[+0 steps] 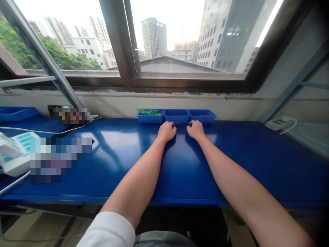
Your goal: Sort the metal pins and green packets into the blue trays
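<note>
Left hand: we see the left hand [167, 131] curled into a loose fist, knuckles down on the blue table [123, 154], holding nothing we can make out.
Right hand: the right hand [195, 130] rests the same way just beside it, fingers tucked under, a narrow gap between the two fists.
Middle tray: the blue middle tray [177, 116] sits just beyond both hands at the table's far edge; we cannot tell what it holds.
Left tray: touching it on one side, the left tray [150, 115] carries green pieces.
Right tray: the right tray [202, 116] closes the row, with small pale bits inside.
Arms: we see bare forearms stretched forward, a white sleeve [108, 230] on the left one.
Surroundings: a white device [14, 152] stands at the far left, a power strip [280, 122] at the far right, and a window [164, 41] looks onto city buildings.
</note>
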{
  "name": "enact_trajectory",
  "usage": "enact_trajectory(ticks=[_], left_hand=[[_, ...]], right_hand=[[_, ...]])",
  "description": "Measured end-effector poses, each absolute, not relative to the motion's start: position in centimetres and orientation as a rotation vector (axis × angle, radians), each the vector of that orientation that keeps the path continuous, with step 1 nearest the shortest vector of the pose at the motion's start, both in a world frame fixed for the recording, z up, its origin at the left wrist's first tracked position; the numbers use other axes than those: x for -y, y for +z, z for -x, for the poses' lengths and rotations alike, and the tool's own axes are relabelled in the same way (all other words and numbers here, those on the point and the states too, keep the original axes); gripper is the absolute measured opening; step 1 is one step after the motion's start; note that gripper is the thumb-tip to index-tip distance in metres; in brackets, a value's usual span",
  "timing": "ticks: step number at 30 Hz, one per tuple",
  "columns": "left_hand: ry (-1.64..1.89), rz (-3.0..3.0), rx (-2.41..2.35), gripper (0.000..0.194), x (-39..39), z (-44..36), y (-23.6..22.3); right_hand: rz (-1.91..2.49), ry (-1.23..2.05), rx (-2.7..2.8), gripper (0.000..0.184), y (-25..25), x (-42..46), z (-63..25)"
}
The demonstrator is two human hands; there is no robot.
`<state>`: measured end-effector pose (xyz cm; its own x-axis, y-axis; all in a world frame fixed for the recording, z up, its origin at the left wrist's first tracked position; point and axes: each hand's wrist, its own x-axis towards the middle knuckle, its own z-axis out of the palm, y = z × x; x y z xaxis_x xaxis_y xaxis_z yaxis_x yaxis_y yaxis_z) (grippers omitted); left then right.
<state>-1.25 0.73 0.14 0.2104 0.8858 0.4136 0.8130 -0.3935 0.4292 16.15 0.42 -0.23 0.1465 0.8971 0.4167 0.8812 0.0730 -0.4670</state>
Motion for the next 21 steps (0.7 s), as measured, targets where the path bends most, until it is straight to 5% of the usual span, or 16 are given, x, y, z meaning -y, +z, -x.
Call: enact_trajectory(ticks=[10,21], left_hand=[[0.968,-2.359,-1.594,0.027,-1.0,1.3,-0.2],[1.214,-1.865,-1.792,0.038,-1.8,2.5,0.3]], right_hand=[[1.481,0.082,2.034,0.029,-0.2,0.2,-14.1],[1.589,0.184,1.560,0.046,0.2,-0.5,-18.0]])
